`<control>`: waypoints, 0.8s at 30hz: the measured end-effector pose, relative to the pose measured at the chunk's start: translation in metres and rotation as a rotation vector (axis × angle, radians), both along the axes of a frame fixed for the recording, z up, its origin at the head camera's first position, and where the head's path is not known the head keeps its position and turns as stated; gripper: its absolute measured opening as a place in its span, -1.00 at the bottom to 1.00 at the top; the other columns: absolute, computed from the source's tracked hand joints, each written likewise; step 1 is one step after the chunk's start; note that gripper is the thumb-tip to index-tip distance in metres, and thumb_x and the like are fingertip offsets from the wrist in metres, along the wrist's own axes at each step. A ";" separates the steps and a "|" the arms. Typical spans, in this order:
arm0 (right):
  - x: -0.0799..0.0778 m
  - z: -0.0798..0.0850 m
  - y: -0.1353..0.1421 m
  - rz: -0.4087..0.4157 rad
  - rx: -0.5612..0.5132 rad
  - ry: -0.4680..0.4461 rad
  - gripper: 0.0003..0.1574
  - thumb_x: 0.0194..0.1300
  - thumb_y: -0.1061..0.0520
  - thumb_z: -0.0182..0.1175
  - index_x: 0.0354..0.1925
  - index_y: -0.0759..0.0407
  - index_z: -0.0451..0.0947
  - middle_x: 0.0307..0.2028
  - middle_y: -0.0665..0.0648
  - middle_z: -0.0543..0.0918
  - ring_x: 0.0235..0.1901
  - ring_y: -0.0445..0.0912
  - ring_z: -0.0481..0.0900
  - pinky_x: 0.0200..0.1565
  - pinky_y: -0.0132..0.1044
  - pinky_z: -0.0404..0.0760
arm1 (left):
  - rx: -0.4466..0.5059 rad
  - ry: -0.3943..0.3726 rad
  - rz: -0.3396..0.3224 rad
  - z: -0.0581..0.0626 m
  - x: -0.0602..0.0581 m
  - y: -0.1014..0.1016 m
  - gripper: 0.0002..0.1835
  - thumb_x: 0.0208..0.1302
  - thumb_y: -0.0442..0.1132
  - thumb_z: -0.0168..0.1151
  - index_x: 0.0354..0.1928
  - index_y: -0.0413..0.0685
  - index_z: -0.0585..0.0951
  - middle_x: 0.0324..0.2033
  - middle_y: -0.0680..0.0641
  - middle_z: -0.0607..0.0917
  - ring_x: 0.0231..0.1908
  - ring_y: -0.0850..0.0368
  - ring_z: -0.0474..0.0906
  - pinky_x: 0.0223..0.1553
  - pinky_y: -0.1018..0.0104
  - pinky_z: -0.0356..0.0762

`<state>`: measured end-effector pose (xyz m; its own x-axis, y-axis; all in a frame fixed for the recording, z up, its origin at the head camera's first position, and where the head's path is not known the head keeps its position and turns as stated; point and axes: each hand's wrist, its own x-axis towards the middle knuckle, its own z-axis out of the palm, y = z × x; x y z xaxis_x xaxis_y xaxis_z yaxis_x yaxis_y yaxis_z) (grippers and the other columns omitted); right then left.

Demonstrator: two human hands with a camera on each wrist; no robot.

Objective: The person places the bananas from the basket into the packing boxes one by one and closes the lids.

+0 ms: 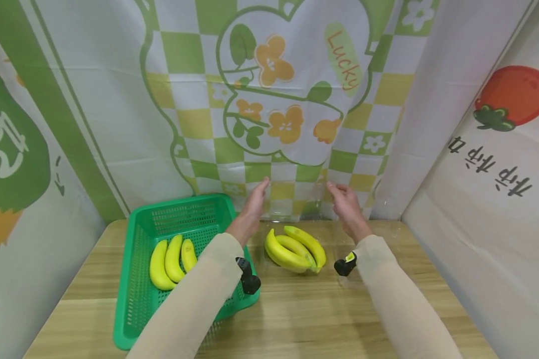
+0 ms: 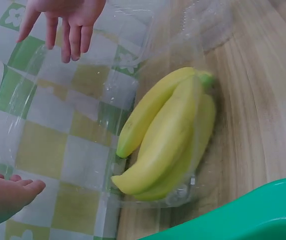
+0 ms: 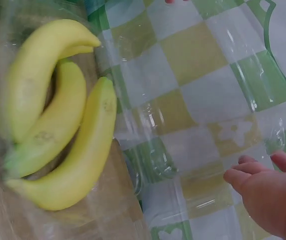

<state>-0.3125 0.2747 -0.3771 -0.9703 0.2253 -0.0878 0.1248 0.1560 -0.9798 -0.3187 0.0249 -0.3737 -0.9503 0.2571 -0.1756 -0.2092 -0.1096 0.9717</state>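
Observation:
A cluster of yellow bananas (image 1: 292, 249) sits in a clear plastic clamshell box (image 3: 158, 165) on the wooden table. The box's transparent lid stands raised at the back, before the checked cloth. My left hand (image 1: 251, 209) is held up at the left of the lid, fingers extended. Opposite it, at the lid's right side, my right hand (image 1: 347, 205) is raised with its fingers loosely straight. Neither hand holds anything. In the left wrist view the right hand (image 2: 72, 22) shows its fingers spread, beyond the bananas (image 2: 168, 135).
A green plastic basket (image 1: 124, 294) stands on the left of the table (image 1: 305, 319), partly covered by my left forearm. Several bananas (image 1: 161, 267) lie inside it. A patterned cloth (image 1: 199, 124) hangs behind the table, with printed walls on both sides.

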 end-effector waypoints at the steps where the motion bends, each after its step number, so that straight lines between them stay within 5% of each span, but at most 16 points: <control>1: 0.000 0.000 0.000 -0.004 -0.011 0.006 0.03 0.63 -0.31 0.02 0.67 0.25 -0.06 0.24 0.18 0.46 0.23 -0.05 0.46 0.45 -0.18 0.46 | 0.000 0.003 0.000 0.000 0.000 0.000 -0.20 0.64 0.30 -0.23 0.75 0.18 -0.04 0.74 -0.16 -0.11 0.74 -0.14 -0.26 0.73 -0.20 -0.27; 3: 0.000 0.000 0.001 -0.016 -0.029 0.018 -0.05 0.64 -0.30 -0.01 0.60 0.30 0.03 -0.07 0.03 0.44 -0.14 -0.20 0.43 0.13 -0.33 0.51 | -0.008 0.010 0.001 0.000 0.000 -0.001 -0.21 0.66 0.27 -0.25 0.74 0.11 -0.03 0.74 -0.17 -0.09 0.73 -0.16 -0.24 0.73 -0.19 -0.24; 5: 0.002 0.000 0.004 -0.024 -0.050 0.011 -0.12 0.67 -0.29 -0.06 0.54 0.33 0.10 -0.19 -0.04 0.37 -0.30 -0.26 0.32 0.11 -0.36 0.52 | -0.042 0.004 0.008 0.000 0.001 -0.001 -0.21 0.67 0.27 -0.28 0.73 0.04 0.01 0.73 -0.16 -0.02 0.72 -0.19 -0.18 0.73 -0.19 -0.21; 8: 0.006 0.001 0.007 -0.042 -0.077 -0.022 -0.22 0.69 -0.29 -0.10 0.37 0.37 0.29 -0.16 0.02 0.47 -0.29 -0.24 0.43 0.35 -0.23 0.59 | -0.119 -0.002 0.043 -0.001 0.003 -0.002 -0.24 0.69 0.23 -0.33 0.65 -0.13 0.22 0.66 -0.20 0.20 0.67 -0.24 0.04 0.71 -0.18 -0.08; 9: 0.007 0.001 0.008 -0.050 -0.079 -0.042 -0.24 0.69 -0.29 -0.11 0.32 0.36 0.33 -0.09 0.04 0.50 -0.22 -0.22 0.47 0.42 -0.17 0.56 | -0.154 -0.007 0.061 -0.001 0.005 -0.001 -0.27 0.69 0.22 -0.33 0.51 -0.20 0.39 0.53 -0.24 0.41 0.57 -0.24 0.24 0.69 -0.16 0.04; 12: 0.012 -0.001 0.011 -0.099 -0.084 -0.087 -0.32 0.67 -0.28 -0.05 0.06 0.33 0.50 -0.14 0.06 0.60 -0.23 -0.19 0.56 0.23 -0.25 0.70 | -0.247 -0.021 0.100 -0.003 0.010 -0.001 -0.33 0.68 0.18 -0.31 0.22 -0.27 0.55 0.29 -0.29 0.58 0.37 -0.23 0.44 0.59 -0.15 0.25; 17: 0.021 -0.012 0.014 -0.171 -0.085 -0.115 -0.53 0.65 -0.10 0.04 -0.19 0.28 0.55 -0.47 -0.07 0.61 -0.48 -0.27 0.57 -0.34 -0.49 0.68 | -0.359 -0.018 0.082 -0.007 0.018 0.000 -0.32 0.68 0.14 -0.34 0.24 -0.28 0.58 0.29 -0.32 0.59 0.20 -0.16 0.51 0.46 -0.12 0.41; 21: 0.025 -0.024 0.011 -0.215 -0.093 -0.111 -0.59 0.61 -0.03 0.10 -0.25 0.26 0.62 -0.57 -0.10 0.61 -0.55 -0.30 0.57 -0.41 -0.51 0.66 | -0.408 -0.022 0.049 -0.012 0.022 0.002 -0.38 0.66 0.12 -0.32 0.02 -0.28 0.57 0.30 -0.33 0.58 0.18 -0.17 0.52 0.42 -0.10 0.45; 24: 0.029 -0.034 0.010 -0.228 -0.025 -0.115 -0.60 0.60 -0.05 0.12 -0.30 0.18 0.63 -0.56 -0.09 0.61 -0.53 -0.26 0.54 -0.37 -0.46 0.64 | -0.425 -0.040 0.001 -0.015 0.026 0.003 -0.32 0.67 0.13 -0.30 0.28 -0.29 0.57 0.46 -0.30 0.49 0.46 -0.22 0.41 0.56 -0.12 0.35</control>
<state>-0.2838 0.2851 -0.4110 -0.8780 0.4337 -0.2026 0.2646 0.0869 -0.9604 -0.2930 0.0284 -0.3890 -0.9408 0.1533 -0.3023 -0.2474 0.2990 0.9216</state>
